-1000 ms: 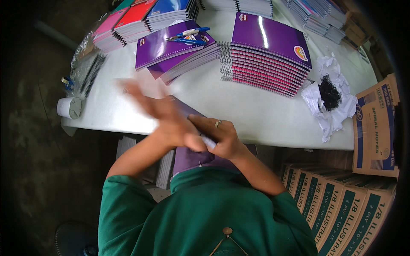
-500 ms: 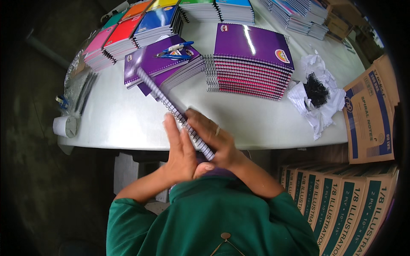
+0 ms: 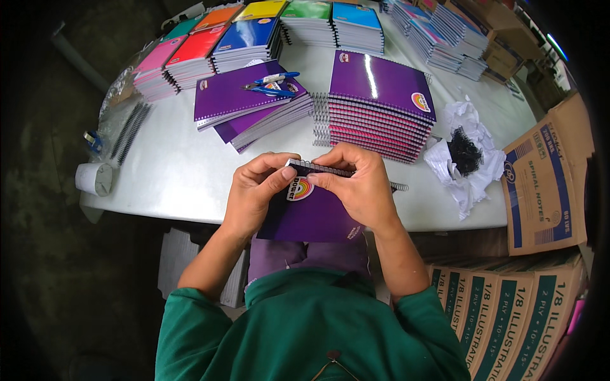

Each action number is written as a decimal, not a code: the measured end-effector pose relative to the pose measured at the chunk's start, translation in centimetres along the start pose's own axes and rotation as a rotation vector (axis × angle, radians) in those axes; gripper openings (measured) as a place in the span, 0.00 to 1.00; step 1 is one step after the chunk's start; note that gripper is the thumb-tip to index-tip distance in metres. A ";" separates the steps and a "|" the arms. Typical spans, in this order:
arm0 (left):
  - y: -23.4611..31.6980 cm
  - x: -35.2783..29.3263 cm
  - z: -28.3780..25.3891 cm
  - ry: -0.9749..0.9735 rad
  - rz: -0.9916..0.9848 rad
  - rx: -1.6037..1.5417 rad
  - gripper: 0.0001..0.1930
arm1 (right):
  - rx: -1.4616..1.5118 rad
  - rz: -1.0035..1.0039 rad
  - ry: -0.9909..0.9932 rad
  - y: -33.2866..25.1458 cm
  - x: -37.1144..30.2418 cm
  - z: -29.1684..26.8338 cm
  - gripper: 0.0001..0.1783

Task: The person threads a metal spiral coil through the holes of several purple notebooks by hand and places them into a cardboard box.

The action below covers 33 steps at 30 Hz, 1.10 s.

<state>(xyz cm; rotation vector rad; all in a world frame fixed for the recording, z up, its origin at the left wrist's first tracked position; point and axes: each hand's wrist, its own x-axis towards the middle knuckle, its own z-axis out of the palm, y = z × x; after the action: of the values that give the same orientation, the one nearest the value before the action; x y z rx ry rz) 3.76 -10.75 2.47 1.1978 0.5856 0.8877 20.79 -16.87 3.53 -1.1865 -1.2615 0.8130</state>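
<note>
Clearly, purple notebook (image 3: 314,216) between left grip (image 3: 255,190) and right grip (image 3: 367,190), edge pinched.

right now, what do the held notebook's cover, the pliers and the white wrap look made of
Cover: likely smooth card, perhaps laminated; it hangs flat. Pliers: dark tips suggest metal; smooth blue handles suggest plastic. Wrap: dull and creased, so paper or thin plastic.

You hold one purple spiral notebook (image 3: 308,219) and face two purple notebook piles (image 3: 381,82), eight variously coloured notebook stacks (image 3: 248,35), one pair of blue-handled pliers (image 3: 277,77).
</note>
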 end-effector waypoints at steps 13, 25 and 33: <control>2.6 2.2 -0.1 -0.297 0.272 0.570 0.19 | -0.165 -0.252 0.242 -1.9 -0.5 -1.9 0.11; -2.0 18.9 6.6 0.388 0.555 1.058 0.22 | 0.046 -0.317 0.834 10.1 6.9 -15.7 0.41; -6.9 17.8 6.8 0.607 0.718 0.710 0.15 | -0.273 -0.290 1.090 8.3 6.6 -12.0 0.18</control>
<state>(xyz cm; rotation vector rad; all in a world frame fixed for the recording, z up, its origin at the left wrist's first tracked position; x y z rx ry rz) 20.73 -0.25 -1.05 1.8405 1.0371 1.7774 34.87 -11.12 -1.49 -1.3224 -0.5878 -0.2604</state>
